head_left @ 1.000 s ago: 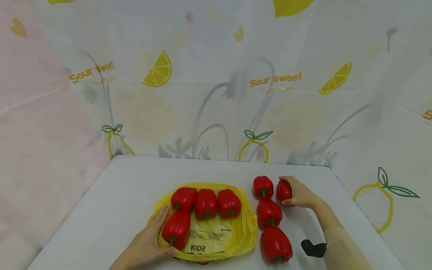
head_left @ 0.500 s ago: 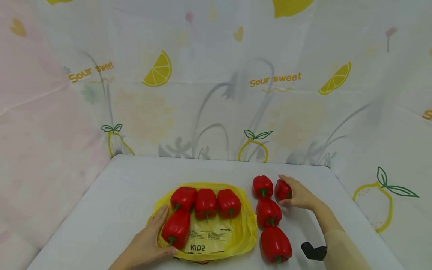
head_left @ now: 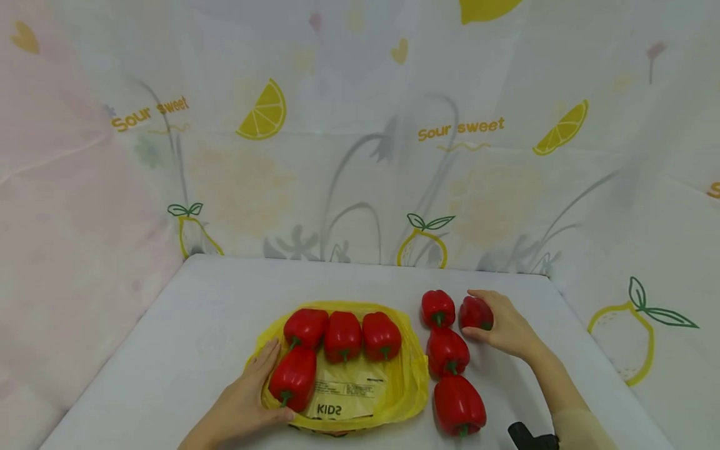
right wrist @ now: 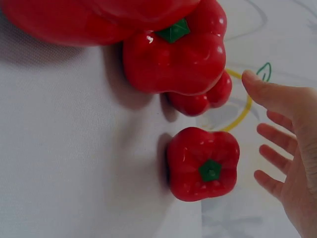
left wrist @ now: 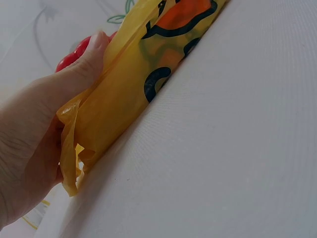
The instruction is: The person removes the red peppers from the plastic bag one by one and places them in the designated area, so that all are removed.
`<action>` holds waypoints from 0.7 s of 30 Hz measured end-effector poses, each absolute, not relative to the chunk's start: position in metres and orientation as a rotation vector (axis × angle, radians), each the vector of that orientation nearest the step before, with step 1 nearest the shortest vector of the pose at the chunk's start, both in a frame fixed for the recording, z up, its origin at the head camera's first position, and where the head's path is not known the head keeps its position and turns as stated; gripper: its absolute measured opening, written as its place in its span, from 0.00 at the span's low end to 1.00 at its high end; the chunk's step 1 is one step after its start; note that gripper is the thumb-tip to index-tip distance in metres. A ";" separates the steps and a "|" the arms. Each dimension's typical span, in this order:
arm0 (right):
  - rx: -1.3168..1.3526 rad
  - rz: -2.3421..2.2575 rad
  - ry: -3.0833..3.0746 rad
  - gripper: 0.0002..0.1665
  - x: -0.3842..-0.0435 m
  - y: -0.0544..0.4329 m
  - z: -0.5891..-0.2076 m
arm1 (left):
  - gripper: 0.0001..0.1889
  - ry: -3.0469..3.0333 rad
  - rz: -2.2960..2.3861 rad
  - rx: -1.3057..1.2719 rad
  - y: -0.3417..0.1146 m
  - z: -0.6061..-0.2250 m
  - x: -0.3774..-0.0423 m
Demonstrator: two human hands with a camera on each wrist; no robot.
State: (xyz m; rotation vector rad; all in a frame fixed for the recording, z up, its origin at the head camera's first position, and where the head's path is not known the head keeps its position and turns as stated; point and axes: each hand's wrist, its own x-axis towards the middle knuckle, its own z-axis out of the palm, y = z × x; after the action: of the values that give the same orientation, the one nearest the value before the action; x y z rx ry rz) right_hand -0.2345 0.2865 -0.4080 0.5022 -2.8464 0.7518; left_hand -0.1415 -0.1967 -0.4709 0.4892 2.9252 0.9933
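My left hand holds the left side of a yellow plastic bag, thumb at the near rim; in the left wrist view most of its fingers are hidden behind the bag. Several red bell peppers, one of them the front-left pepper, lie inside the bag. On the right, my right hand is beside a red bell pepper at the back. In the right wrist view its fingers are spread and apart from that bell pepper, whose green stem end faces the camera.
A column of three red bell peppers stands between the bag and the right hand: back pepper, middle pepper, front pepper. All rest on a white table. Lemon-printed cloth hangs behind and at the sides.
My right hand has let go of the back-right bell pepper and drawn slightly right of it, with more of the pepper now showing. The left hand and bag stay in place.
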 end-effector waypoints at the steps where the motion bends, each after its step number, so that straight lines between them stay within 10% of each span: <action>1: 0.506 0.753 -2.833 0.43 -0.232 0.285 -0.407 | 0.64 2.926 0.994 0.495 -0.197 -0.471 -0.142; 21: 0.753 0.667 -2.577 0.32 -0.200 0.236 -0.368 | 0.64 2.887 1.015 0.456 -0.197 -0.472 -0.142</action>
State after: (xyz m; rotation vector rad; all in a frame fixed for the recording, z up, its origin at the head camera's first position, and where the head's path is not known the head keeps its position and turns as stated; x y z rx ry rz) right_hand -0.1999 0.2358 -0.3677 0.7529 -2.5768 0.6667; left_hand -0.1421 -0.1975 -0.4715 0.4561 2.8873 1.0148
